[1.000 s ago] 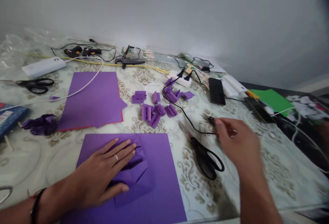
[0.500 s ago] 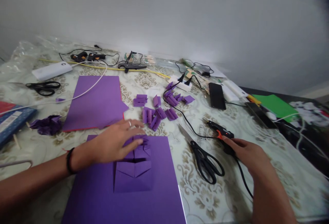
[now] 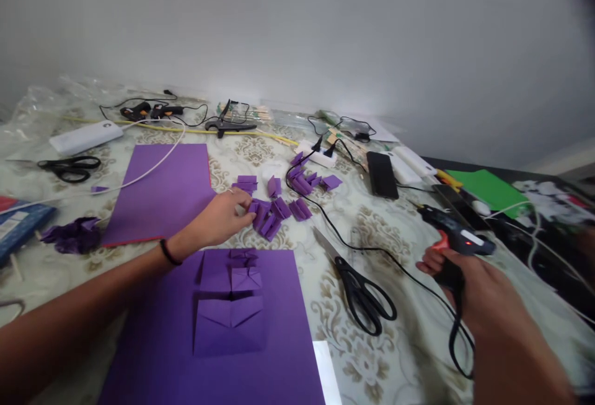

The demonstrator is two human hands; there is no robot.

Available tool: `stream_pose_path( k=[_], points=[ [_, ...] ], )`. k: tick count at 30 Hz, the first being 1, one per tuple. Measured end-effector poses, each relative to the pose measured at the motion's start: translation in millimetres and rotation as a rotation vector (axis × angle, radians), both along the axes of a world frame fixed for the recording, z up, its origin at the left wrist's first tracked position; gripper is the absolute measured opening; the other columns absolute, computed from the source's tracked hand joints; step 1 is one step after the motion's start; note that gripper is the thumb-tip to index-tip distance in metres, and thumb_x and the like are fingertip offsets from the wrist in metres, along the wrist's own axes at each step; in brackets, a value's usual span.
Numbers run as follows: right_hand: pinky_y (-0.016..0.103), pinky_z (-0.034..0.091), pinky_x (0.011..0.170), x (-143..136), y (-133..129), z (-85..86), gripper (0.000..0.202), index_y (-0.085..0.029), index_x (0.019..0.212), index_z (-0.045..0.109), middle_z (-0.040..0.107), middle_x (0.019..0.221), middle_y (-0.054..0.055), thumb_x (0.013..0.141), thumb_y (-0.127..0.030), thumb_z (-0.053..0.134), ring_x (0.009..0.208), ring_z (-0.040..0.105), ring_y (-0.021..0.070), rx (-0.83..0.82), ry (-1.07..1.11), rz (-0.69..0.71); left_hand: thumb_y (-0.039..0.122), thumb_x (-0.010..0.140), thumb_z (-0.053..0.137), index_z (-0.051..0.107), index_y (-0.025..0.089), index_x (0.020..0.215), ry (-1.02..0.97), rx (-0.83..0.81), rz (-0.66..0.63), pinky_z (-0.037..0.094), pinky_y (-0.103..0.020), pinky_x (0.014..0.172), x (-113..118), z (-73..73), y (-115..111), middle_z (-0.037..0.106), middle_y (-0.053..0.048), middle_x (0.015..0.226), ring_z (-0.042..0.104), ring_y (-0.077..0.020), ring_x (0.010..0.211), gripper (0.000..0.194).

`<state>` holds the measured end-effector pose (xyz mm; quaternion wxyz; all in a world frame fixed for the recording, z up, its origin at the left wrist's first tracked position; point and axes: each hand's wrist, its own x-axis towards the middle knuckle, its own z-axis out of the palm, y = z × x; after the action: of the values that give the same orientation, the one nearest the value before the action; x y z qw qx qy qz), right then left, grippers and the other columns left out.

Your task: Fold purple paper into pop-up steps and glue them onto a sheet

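Note:
My right hand (image 3: 474, 278) is wrapped around the grip of a black glue gun (image 3: 458, 231), with a red trigger and a small red light. Its nozzle points up and to the left, raised off the table. My left hand (image 3: 225, 216) reaches to a cluster of small folded purple papers, thumb and fingers closed on a folded purple paper piece (image 3: 260, 211) at the left side. Below that hand lies a purple sheet (image 3: 288, 324) bearing folded purple paper shapes (image 3: 230, 324) in a column. Black-handled scissors (image 3: 365, 293) rest between the sheet and my right hand.
The glue gun's black cord loops across the patterned tablecloth toward a white power strip (image 3: 316, 154). A phone (image 3: 382, 175), another purple sheet (image 3: 160, 188), crumpled purple paper (image 3: 74, 235), a second pair of scissors (image 3: 72, 168) and a green sheet (image 3: 488, 191) lie around.
My right hand has lifted the glue gun off the table and turned it upright. My left hand has moved from the folded shapes on the sheet up to the loose folded pieces and closed on one.

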<state>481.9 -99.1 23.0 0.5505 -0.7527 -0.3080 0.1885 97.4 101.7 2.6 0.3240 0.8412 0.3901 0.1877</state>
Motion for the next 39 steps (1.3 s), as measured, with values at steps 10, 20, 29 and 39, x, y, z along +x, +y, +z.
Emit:
stream_pose_path(
  k=[10, 20, 29, 39],
  points=[
    [0.032, 0.051, 0.055, -58.9, 27.2, 40.1, 0.026, -0.022, 0.07, 0.07, 0.065, 0.071, 0.001, 0.059, -0.036, 0.089, 0.06, 0.056, 0.0168, 0.12, 0.155, 0.183, 0.033, 0.099, 0.065, 0.053, 0.024, 0.106, -0.268, -0.007, 0.048, 0.054, -0.025, 0.064, -59.7, 35.2, -32.0, 0.064, 0.003, 0.085, 0.064, -0.012, 0.066, 0.016],
    [0.042, 0.062, 0.081, -116.9, 63.7, 37.8, 0.043, -0.023, 0.097, 0.084, 0.082, 0.091, 0.004, 0.09, -0.064, 0.072, 0.087, 0.075, 0.0311, -0.358, -0.188, 0.842, 0.02, 0.105, 0.056, 0.07, 0.022, 0.107, -0.185, 0.032, -0.256, 0.06, -0.032, 0.092, -57.4, 36.9, -72.6, 0.079, -0.005, 0.107, 0.076, -0.019, 0.1, 0.014],
    [0.044, 0.066, 0.095, -149.6, 71.6, 12.6, 0.036, -0.029, 0.103, 0.084, 0.085, 0.11, 0.003, 0.096, -0.059, 0.066, 0.102, 0.08, 0.0297, -0.35, -0.277, 0.935, 0.019, 0.096, 0.063, 0.063, 0.02, 0.127, -0.034, 0.077, -0.478, 0.058, -0.039, 0.114, -67.9, 8.5, -106.5, 0.074, -0.014, 0.138, 0.071, -0.0279, 0.133, 0.031],
    [0.041, 0.072, 0.081, -151.8, 50.0, -18.4, 0.047, -0.029, 0.114, 0.081, 0.085, 0.107, 0.007, 0.083, -0.065, 0.083, 0.098, 0.082, 0.0332, -0.369, -0.247, 0.807, 0.022, 0.101, 0.062, 0.072, 0.013, 0.124, -0.05, 0.247, -0.575, 0.044, -0.035, 0.129, -59.8, -1.8, -103.9, 0.081, -0.01, 0.122, 0.074, -0.0255, 0.123, 0.027]
  ],
)
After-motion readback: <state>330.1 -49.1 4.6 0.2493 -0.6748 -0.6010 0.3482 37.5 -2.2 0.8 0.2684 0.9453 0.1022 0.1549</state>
